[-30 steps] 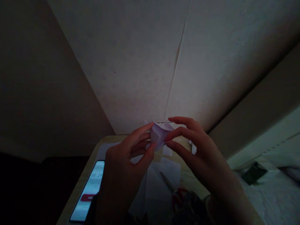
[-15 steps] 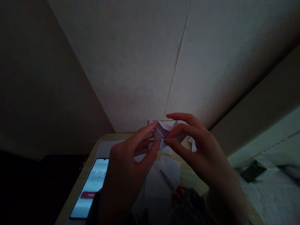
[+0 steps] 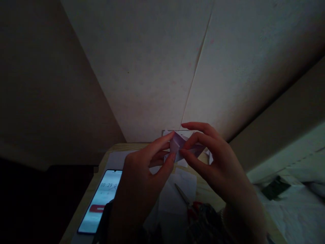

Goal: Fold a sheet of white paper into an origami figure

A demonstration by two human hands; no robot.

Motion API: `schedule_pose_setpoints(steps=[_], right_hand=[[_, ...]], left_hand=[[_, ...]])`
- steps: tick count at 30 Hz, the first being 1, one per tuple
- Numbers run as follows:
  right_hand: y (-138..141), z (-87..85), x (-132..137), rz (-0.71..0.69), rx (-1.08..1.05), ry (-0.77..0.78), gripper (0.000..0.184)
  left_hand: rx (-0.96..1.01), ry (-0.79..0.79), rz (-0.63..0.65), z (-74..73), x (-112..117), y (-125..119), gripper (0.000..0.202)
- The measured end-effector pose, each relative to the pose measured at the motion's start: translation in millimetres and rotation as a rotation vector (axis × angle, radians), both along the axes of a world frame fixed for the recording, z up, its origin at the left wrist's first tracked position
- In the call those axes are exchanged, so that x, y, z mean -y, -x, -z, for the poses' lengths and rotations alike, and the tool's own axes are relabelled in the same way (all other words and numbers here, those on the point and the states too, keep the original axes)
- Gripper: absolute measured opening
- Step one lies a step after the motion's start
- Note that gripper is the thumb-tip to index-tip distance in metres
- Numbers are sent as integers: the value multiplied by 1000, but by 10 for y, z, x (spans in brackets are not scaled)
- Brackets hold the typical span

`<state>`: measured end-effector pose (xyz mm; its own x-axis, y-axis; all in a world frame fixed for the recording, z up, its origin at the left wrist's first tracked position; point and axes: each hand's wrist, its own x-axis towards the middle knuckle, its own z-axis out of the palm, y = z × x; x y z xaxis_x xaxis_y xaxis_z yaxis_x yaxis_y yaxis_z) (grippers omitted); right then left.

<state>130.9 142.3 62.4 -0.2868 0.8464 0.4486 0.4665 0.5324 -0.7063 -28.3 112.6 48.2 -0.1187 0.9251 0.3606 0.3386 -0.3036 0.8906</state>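
Observation:
A folded piece of pale lilac-white paper point(image 3: 175, 146) is held up between both hands above the table. My left hand point(image 3: 144, 173) grips its left side, with the index fingertip on the top corner and the thumb at the lower edge. My right hand point(image 3: 210, 149) pinches the paper near its middle between thumb and index finger, the other fingers raised. Part of the paper is hidden behind the right fingers. Below the hands, scissors point(image 3: 183, 196) with red handles lie on white paper sheets point(image 3: 170, 200); a dark sleeve partly covers the handles.
A lit phone point(image 3: 101, 201) showing a timer lies at the left of the wooden table point(image 3: 119, 147). More folded paper point(image 3: 210, 157) rests behind the right hand. A pale wall point(image 3: 152, 84) rises at the table's far edge. The scene is dim.
The right thumb and index finger still pinch the paper, whose upper right part now looks more closed up. The whole view has shifted slightly.

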Motion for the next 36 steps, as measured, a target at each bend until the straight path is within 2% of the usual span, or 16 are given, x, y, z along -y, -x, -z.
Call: schedule_pose_setpoints(steps=[10,16,26,36], right_hand=[[-13,-1,15,-11,-13,27,11],[-25,1,16,-80,-37,30,10],[-30,-14,29,-35,-30,45,20],[-24,-34,26,-33,0,35,17]], left_hand=[[-5,19,27,-47,13,16,37],[-41,5,31,-50,6,22,38],[-18,43,62,-82,56,2,39],[-40,43,71,-91,26,-17,39]])
